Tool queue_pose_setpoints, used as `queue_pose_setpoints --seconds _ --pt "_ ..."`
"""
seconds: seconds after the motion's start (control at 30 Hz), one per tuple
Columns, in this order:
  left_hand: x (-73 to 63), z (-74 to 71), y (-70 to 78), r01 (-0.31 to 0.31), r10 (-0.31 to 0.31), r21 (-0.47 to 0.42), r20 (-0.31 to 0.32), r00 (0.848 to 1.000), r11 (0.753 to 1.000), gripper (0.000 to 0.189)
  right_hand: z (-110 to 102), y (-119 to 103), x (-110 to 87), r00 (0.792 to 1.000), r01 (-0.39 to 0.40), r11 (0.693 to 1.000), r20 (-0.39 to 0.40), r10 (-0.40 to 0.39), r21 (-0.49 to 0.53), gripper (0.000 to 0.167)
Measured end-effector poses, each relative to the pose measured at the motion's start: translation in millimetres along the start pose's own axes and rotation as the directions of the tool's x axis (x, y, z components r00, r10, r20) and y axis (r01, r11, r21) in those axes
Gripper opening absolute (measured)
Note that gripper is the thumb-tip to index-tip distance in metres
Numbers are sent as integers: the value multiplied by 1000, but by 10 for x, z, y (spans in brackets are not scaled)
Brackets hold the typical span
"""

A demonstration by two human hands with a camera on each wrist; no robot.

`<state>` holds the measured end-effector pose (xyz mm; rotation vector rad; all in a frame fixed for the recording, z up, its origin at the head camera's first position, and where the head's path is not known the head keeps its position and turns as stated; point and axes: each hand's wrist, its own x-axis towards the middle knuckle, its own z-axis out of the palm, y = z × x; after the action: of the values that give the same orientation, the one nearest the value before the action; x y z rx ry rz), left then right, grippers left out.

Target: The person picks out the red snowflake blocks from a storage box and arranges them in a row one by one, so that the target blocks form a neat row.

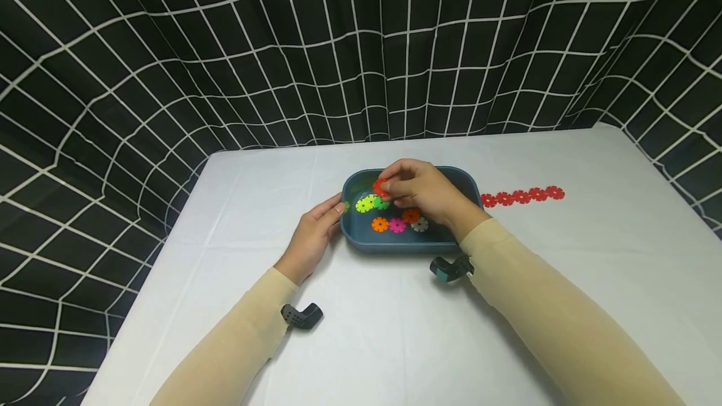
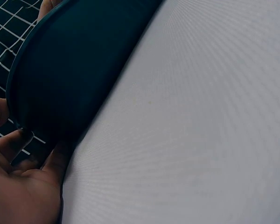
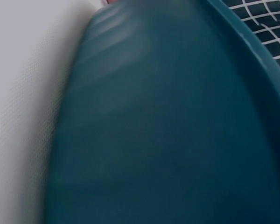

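Note:
A dark teal plastic tray (image 1: 389, 247) holds several loose snowflake building discs, among them a yellow-green disc (image 1: 364, 204), an orange disc (image 1: 380, 224), a pink disc (image 1: 397, 225) and a white disc (image 1: 420, 224). My left hand (image 1: 316, 230) grips the tray's left end, and the left wrist view shows its fingers (image 2: 14, 144) against the outer wall and rim. Over the tray, my right hand (image 1: 420, 188) pinches a red snowflake disc (image 1: 380, 187) between thumb and fingers. In the right wrist view the tray's outer wall (image 3: 163, 116) fills most of the picture and hides the held disc.
To the right of the tray, a row of several red snowflake discs (image 1: 521, 197) lies on the white tablecloth (image 1: 361, 331). A black curtain with a white grid (image 1: 361, 49) stands behind the table and along its sides.

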<state>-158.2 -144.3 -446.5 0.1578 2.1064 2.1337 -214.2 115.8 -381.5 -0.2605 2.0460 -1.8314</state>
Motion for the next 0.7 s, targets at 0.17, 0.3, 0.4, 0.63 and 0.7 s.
queue_pose_setpoints --seconds 0.17,0.3,0.4,0.63,0.7 --pt "10 -4 -4 3 -4 -8 -9 1000 1000 52 -39 -5 -41 1000 15 1000 -8 -15 -11 23" --pt "27 -13 -15 -5 5 0 -9 1000 1000 53 -88 -20 -89 999 30 1000 -13 -30 -8 24" --pt "33 -19 -18 -19 19 7 -3 1000 1000 54 -138 -38 -136 999 43 999 -20 -43 3 24" --pt "25 -21 -19 -23 23 11 2 1000 1000 54 -315 -73 -287 993 93 994 -65 -97 -61 28" --pt "22 -22 -23 -22 22 11 1 1000 1000 54 -381 -91 -340 990 104 991 -86 -111 -80 30"
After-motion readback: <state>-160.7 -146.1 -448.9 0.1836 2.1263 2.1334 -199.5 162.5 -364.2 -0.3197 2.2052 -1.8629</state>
